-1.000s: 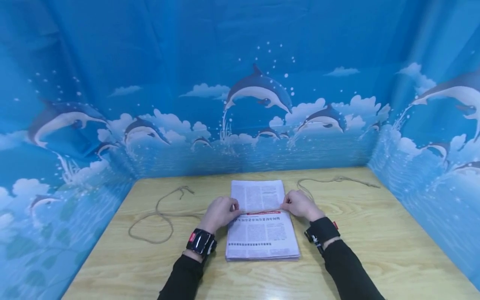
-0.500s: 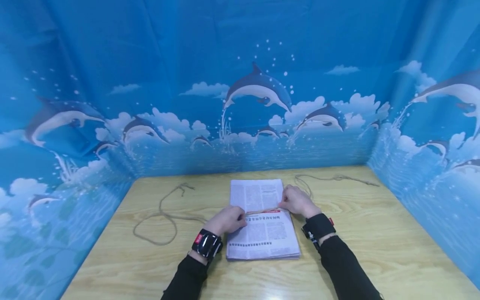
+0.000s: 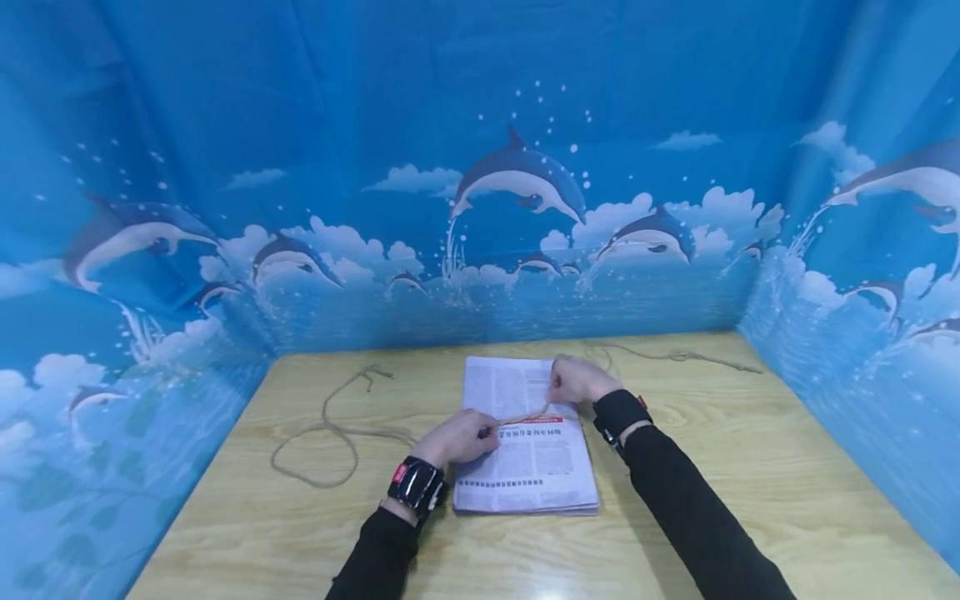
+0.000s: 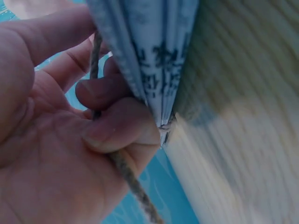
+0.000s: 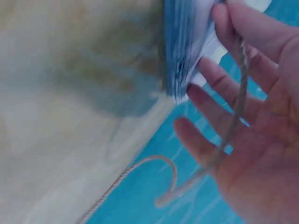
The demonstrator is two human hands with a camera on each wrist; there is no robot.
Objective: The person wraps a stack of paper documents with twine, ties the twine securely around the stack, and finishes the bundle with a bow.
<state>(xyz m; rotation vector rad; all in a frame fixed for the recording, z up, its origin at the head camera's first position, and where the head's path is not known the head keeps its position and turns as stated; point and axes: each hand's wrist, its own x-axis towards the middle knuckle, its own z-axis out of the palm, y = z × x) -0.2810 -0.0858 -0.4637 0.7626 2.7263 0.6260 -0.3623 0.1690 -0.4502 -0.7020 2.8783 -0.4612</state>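
Note:
A stack of folded newspapers [image 3: 525, 492] lies flat at the middle of the wooden table. Twine [image 3: 517, 419] runs across its top between the two hands. My left hand [image 3: 456, 437], over the stack's left edge, has its fingers curled round the twine; in the left wrist view the twine [image 4: 133, 184] passes under the bent fingers, close to the paper edges [image 4: 161, 70]. My right hand [image 3: 581, 381] pinches the twine between thumb and forefinger at the stack's upper right. In the right wrist view the twine [image 5: 240, 93] hangs across the palm, the other fingers spread beside the stack.
A loose loop of twine [image 3: 352, 462] lies on the table [image 3: 247, 542] to the left. Another tail, with a knot [image 3: 678, 356], stretches toward the back right corner. A blue dolphin-print curtain [image 3: 480, 300] stands behind and at both sides of the table.
My right hand has moved left and slightly away, over the stack, with the twine. My left hand has come nearer and a little right, onto the stack's edge. The twine between them is shorter and slanted.

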